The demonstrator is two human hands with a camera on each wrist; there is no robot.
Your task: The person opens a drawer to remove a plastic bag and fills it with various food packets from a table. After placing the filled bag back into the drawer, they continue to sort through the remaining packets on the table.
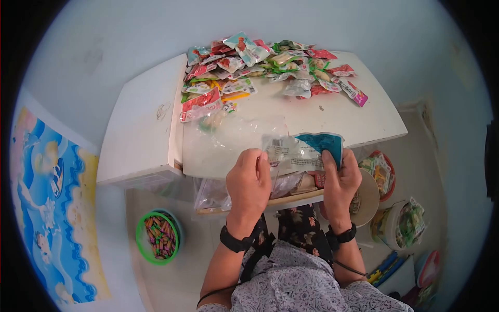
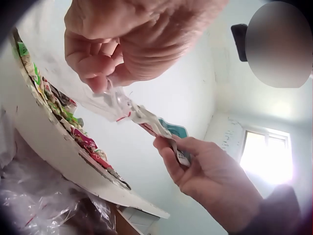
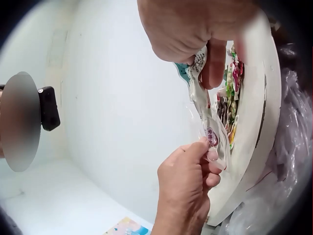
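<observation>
Over the table's front edge, my right hand [image 1: 343, 179] grips a flat teal and white food packet [image 1: 317, 147] with printed text and a barcode, thumb on top and fingers underneath. My left hand [image 1: 248, 177] pinches the edge of a clear plastic bag [image 2: 110, 105] at the packet's other end. In the right wrist view, the left thumb and fingers [image 3: 200, 152] press close to a small purple mark on the white packet. The clear bag spreads across the tabletop to the left, with a greenish packet showing through it.
Many colourful food packets [image 1: 249, 65] lie heaped at the back of the white table [image 1: 338, 119]. Below its front edge, an open drawer [image 1: 291, 200] holds clear plastic bags. A green-rimmed basket [image 1: 139, 234] of small wrapped items stands lower left; buckets [image 1: 382, 226] stand at right.
</observation>
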